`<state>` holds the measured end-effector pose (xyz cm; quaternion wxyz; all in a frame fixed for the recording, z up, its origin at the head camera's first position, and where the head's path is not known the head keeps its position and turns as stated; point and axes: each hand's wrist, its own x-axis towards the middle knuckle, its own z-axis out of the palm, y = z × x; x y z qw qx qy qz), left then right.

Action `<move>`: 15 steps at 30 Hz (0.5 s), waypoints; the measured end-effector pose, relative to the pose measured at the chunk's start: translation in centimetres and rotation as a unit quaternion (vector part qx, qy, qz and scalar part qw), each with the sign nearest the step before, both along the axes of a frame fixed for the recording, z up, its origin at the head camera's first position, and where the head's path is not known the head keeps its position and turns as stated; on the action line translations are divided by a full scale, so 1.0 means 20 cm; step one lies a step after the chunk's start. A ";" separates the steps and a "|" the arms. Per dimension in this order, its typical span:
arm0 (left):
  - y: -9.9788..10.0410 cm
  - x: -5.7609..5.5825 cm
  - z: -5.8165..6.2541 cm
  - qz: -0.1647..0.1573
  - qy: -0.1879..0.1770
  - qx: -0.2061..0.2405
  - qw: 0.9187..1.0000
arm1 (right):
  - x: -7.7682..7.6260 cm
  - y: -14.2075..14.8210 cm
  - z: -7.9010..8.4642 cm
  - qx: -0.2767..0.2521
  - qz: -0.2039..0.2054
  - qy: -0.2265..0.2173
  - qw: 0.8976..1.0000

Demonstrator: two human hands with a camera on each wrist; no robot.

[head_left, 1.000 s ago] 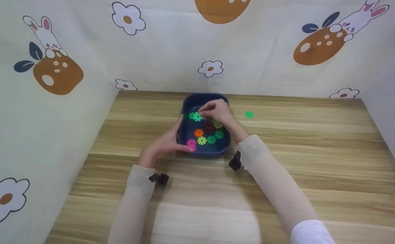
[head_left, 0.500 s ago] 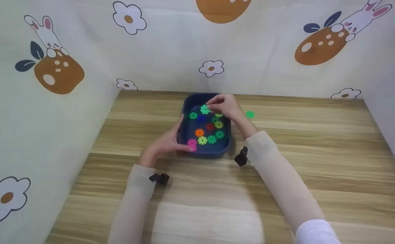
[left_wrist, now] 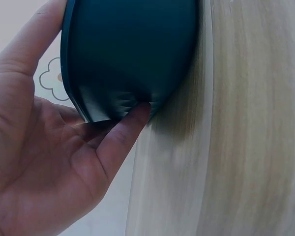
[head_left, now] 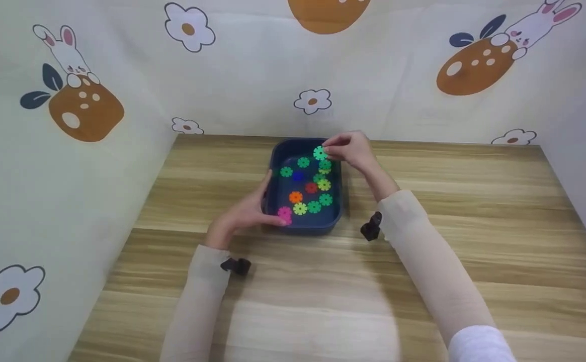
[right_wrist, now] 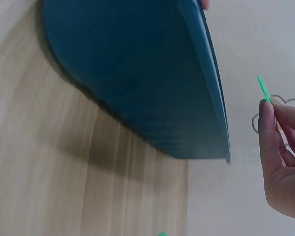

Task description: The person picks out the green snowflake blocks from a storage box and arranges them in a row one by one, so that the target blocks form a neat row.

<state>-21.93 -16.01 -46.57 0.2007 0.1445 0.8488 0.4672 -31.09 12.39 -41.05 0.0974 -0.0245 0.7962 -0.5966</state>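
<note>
A dark blue plastic box (head_left: 307, 224) stands on the table with several small notched plastic discs inside: green, yellow, orange, red, pink and dark blue. My left hand (head_left: 247, 208) grips the box's left side, thumb over the near rim by the pink disc (head_left: 284, 213). In the left wrist view, fingers of the left hand (left_wrist: 54, 162) hold the box wall (left_wrist: 132, 54) from outside. Above the far right corner, my right hand (head_left: 355, 150) pinches a light green disc (head_left: 320, 153) between thumb and fingertips. That disc (right_wrist: 263, 88) appears edge-on in the right wrist view, raised higher than the rim.
A sliver of another green piece (right_wrist: 162, 234) lies on the table at the right wrist view's bottom edge. Behind the wooden table (head_left: 474, 211) hangs a printed cloth backdrop (head_left: 373, 65). Black devices sit on both wrists.
The right hand has lifted the light green disc from among the others and carried it right and away toward the far right corner. The left hand keeps its hold on the box.
</note>
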 end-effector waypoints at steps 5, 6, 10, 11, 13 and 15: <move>0.00 0.00 0.00 0.000 0.004 0.000 1.000 | -0.02 0.07 0.01 -0.005 -0.016 -0.002 1.000; 0.00 0.00 0.00 0.000 0.003 0.005 1.000 | -0.02 0.08 0.01 -0.008 -0.020 0.000 1.000; 0.00 0.00 0.00 0.001 0.001 0.010 1.000 | -0.03 0.15 0.00 -0.027 -0.034 0.009 0.999; 0.00 0.00 -0.01 0.002 0.001 0.010 1.000 | -0.03 0.17 0.00 -0.035 -0.036 0.008 0.999; 0.00 0.00 -0.01 0.002 -0.001 0.013 1.000 | -0.03 0.21 -0.01 -0.050 -0.043 0.004 0.998; 0.00 0.00 -0.01 0.001 -0.002 0.016 1.000 | -0.03 0.24 -0.02 -0.064 -0.050 0.000 0.997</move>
